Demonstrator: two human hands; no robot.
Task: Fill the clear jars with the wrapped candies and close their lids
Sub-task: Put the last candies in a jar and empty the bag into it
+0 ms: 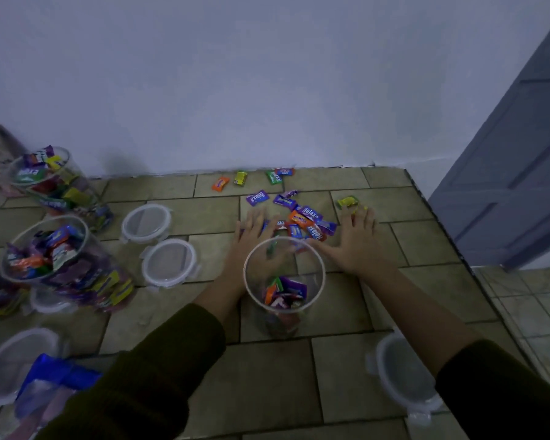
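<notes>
The fingers (pixel 256 217) of my left hand (pixel 251 238) lie straight and spread, flat on the surface. Their tips touch the left edge of the loose pile of colourful wrapped candies (pixel 302 222), and they hold nothing. The fingers (pixel 361 217) of my right hand (pixel 356 244) lie flat and spread in the same way at the right of the pile, also empty. Just near of both hands stands the tall clear round plastic jar (pixel 281 327), open, with only a few candies at its bottom.

I judge that the jar is the main danger. It looks light and almost empty, so if I pull the pile toward me, my wrists can hit it and tip it. Candies can also slide around the jar instead of into it. The yellow wrapped candy (pixel 347 201) just beyond my right fingertips is not far from the right edge of the brown tile-patterned table (pixel 267 376), and a careless push may send it off. The round clear lid with clip tabs (pixel 400 373) at the near right edge lies beside my right sleeve and could be knocked down.

The purple wrapper (pixel 257 197) far from my left hand reads "Relaxa". The same word shows, turned around, on other purple ones in the pile. The green wrapper (pixel 274 176) near the wall shows only "axa". The writing on the orange wrappers is too blurred to read.
</notes>
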